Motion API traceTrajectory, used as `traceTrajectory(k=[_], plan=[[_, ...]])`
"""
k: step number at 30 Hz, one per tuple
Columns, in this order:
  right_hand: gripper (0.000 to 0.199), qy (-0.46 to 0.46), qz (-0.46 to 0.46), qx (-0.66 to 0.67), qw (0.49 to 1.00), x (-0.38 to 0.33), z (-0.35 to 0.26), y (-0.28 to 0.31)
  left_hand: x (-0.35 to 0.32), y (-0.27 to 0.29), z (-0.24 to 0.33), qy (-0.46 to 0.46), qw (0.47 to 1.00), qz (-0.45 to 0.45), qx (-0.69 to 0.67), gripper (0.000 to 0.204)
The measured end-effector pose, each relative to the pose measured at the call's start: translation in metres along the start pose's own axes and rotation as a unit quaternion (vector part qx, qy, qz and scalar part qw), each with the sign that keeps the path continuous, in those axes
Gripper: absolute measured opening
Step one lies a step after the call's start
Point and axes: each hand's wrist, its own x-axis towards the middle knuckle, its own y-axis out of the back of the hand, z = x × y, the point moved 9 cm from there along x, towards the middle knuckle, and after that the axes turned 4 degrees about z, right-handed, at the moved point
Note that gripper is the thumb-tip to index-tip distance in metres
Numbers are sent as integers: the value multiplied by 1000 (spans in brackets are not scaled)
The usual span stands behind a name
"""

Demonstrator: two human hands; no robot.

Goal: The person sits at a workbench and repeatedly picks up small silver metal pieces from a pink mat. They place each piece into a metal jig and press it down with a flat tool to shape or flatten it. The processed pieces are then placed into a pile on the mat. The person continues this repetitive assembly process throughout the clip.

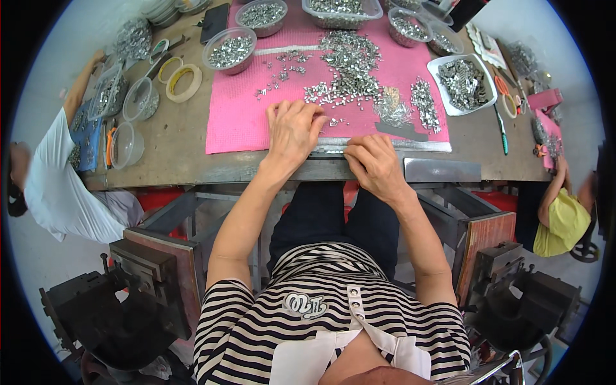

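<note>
Small metal pieces (350, 67) lie heaped on the pink mat (234, 122) at upper centre, left hand (294, 131) flat and released, right hand (374, 163) pinching the metal strip (333, 149).

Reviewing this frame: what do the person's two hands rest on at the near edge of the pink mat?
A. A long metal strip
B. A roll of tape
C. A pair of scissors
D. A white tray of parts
A: the left hand and right hand both lie on the long metal strip along the near edge of the pink mat; tape, tray and scissors lie farther off.
</note>
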Motion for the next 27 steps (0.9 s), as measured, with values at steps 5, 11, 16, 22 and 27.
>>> traceTrajectory(k=[5, 11, 16, 22, 27], plan=[[13, -45, -76, 35, 996, 6, 22, -7, 2, -7, 5, -31, 998, -4, 46, 12], [8, -44, -19, -54, 997, 40, 52, -32, 6, -7, 9, -53, 999, -3, 10, 10], [8, -48, -23, -51, 997, 40, 50, -30, 3, -9, 24, -114, 992, -54, 4, 8], [7, -187, -53, 115, 974, 8, 43, 0, 1, -14, 22, -135, 984, -110, -40, 7], [8, -164, -3, 129, 978, -8, 34, 3, 2, -14, 26, -155, 981, -117, -18, 8]])
